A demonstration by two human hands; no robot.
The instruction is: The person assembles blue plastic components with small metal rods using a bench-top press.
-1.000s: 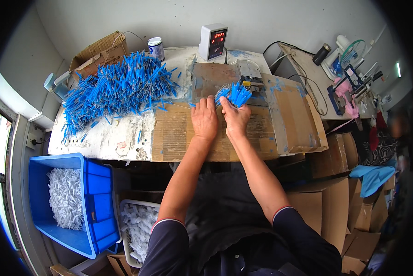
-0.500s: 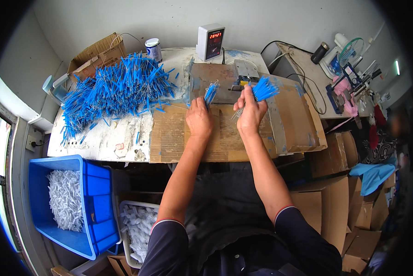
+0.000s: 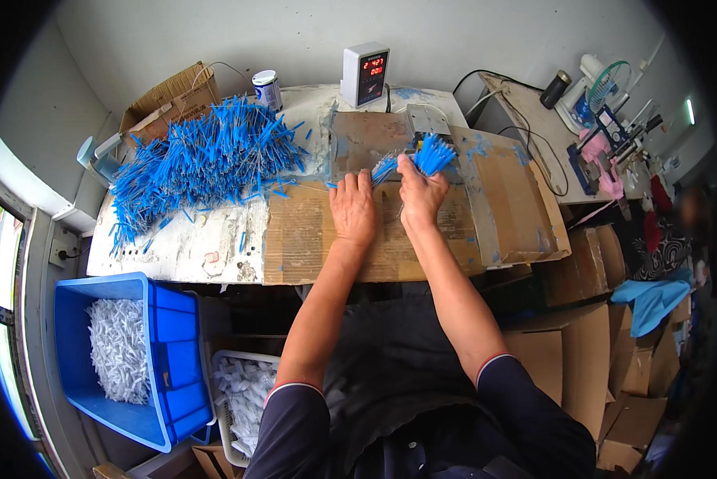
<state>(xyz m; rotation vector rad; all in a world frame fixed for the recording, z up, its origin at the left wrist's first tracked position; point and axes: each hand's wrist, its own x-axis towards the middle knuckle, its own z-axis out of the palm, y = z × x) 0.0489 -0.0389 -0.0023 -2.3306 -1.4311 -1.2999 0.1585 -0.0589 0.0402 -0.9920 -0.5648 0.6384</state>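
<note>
Blue-ended wires, one bunch gathered in the right hand, most still loose on the worktop.

The right hand closes around a bunch of blue-ended wires above the cardboard sheet that runs along the worktop's front edge. The left hand is just beside it, fingers bent; whether they pinch anything I cannot tell. A thinner bundle shows between the hands, its hold unclear. The work looks only partly done: the right-hand bunch is gathered with its blue ends together, while a large heap remains unbunched, spread from the back edge toward the left edge.
</note>
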